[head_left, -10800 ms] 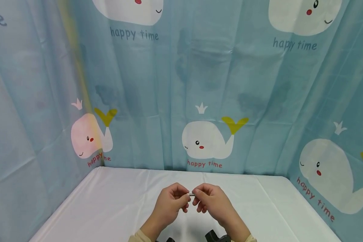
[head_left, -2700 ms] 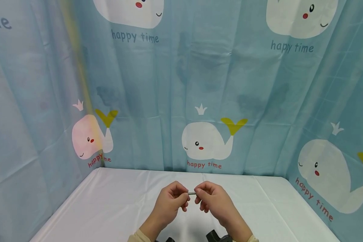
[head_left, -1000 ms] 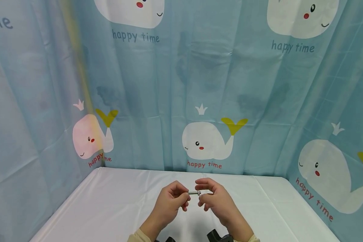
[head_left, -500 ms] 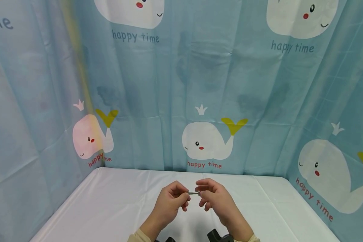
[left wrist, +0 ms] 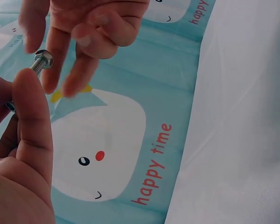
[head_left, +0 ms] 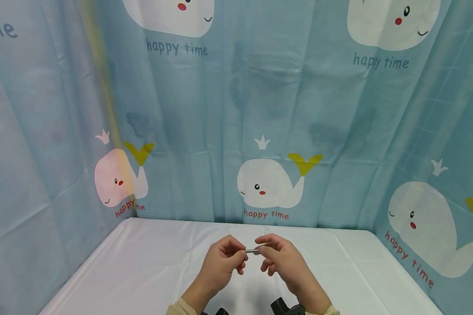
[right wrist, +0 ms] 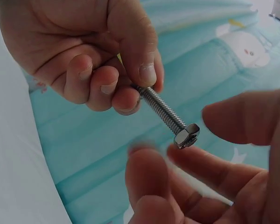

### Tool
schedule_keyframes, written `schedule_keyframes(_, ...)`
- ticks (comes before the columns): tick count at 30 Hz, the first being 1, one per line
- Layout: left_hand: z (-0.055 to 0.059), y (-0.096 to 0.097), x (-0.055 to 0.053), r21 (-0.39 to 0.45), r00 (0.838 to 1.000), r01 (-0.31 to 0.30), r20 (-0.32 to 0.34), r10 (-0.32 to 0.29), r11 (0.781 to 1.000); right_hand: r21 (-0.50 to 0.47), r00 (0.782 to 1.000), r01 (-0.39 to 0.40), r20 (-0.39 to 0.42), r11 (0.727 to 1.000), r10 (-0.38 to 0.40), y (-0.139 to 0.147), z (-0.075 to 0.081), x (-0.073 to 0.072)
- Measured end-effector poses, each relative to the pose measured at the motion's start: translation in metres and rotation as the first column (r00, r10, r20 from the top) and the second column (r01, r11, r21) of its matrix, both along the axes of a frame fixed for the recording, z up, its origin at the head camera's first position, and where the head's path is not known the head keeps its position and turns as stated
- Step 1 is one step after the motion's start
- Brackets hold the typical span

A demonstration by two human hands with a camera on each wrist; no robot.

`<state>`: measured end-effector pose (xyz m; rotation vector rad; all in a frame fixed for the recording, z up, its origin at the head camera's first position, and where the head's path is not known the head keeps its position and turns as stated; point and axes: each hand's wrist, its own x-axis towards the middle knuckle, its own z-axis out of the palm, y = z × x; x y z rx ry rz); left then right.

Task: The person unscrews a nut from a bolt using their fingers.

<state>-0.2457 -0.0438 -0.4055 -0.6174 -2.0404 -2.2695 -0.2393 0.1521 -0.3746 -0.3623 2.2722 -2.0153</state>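
Observation:
My left hand (head_left: 222, 264) pinches a silver bolt (right wrist: 164, 112) between thumb and fingers, its threaded shank pointing right. At the free end sits a hex nut (right wrist: 185, 136), also in the left wrist view, where a bit of the metal bolt head (left wrist: 10, 106) peeks out behind my left thumb. Around the nut end, my right hand (head_left: 281, 262) has its thumb and fingers spread apart. In the right wrist view its thumb (right wrist: 242, 116) stands off to the right of the nut, and the tip of a finger (right wrist: 196, 161) is right below it.
Both hands are above a white-covered table (head_left: 142, 271). Blue curtains (head_left: 205, 131) with whale prints enclose its back and sides. Black wrist-worn gear (head_left: 285, 307) shows at the lower edge of the head view.
The right hand pinched the bolt 2.7 seconds ago; its fingers have since spread, with small thumb movements at the nut. More of the bolt shows than 10.8 seconds ago. The left hand keeps its pinch.

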Motion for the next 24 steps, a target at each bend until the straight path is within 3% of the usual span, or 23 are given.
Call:
schedule_keyframes(11,0.0003,-0.0003,-0.0001,-0.006,1.000,-0.003,-0.006,0.003,1.000,0.007,0.999,-0.043,-0.027,0.999,0.043,0.0004,0.0005,0.0008)
schedule_keyframes(20,0.0006,0.0004,-0.0001,-0.003,1.000,-0.005,-0.004,0.005,1.000,0.027,1.000,0.008,-0.008,1.000,-0.008,-0.0002,0.0005,0.0002)
schedule_keyframes(24,0.0007,0.0004,0.0001,-0.002,1.000,-0.008,0.003,0.008,1.000,0.009,0.999,-0.031,-0.012,0.999,0.031,0.0010,0.0007,0.0002)
